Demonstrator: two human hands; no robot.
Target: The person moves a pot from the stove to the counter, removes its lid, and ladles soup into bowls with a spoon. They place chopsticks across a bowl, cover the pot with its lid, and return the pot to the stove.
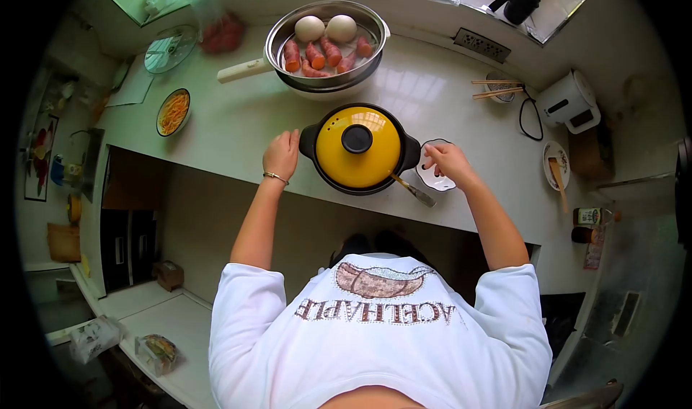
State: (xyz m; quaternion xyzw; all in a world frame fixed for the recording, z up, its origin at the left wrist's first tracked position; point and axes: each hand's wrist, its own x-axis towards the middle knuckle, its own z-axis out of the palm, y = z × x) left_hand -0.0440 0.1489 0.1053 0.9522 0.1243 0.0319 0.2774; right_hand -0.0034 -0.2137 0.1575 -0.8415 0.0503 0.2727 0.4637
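A black pot with a yellow lid and a black knob stands on the counter. My left hand rests beside its left handle, fingers curled together with nothing visible in them. Over a small white scalloped dish at the pot's right, my right hand is closed in a pinch; what it holds, if anything, is too small to name. A few small dark red pieces show in the dish. A spoon sticks out from the pot's lower right rim.
Behind the pot, a steamer pan holds two white round items and several sweet potatoes. Shredded orange food fills a bowl at left. Chopsticks lie across a bowl at right, near a white appliance and a plate with a wooden spatula.
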